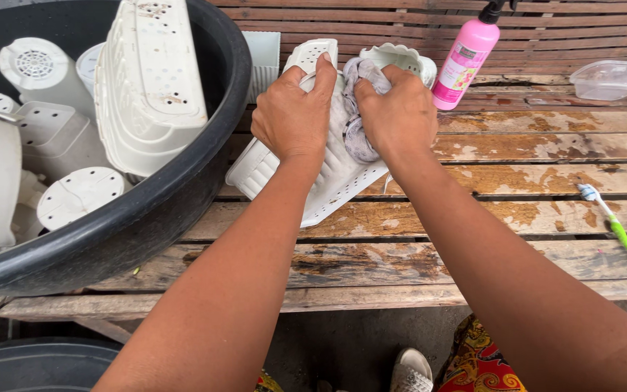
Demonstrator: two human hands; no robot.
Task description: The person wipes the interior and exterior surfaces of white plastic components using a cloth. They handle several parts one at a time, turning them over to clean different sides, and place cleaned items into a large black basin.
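Observation:
A white rectangular plastic planter (328,181) lies tilted on the wooden slat table (517,210), its perforated bottom edge toward me. My left hand (293,116) grips its upper left side, thumb and fingers over the rim. My right hand (398,116) presses a crumpled grey-white cloth (357,134) against the planter's ribbed side, fingers closed on the cloth.
A large black tub (183,196) at the left holds several white plastic pots and planters. A pink pump bottle (464,62) stands behind my hands. A clear plastic container (607,78) sits far right, and a green toothbrush (622,239) lies on the right slats. Another dark tub (30,366) is below.

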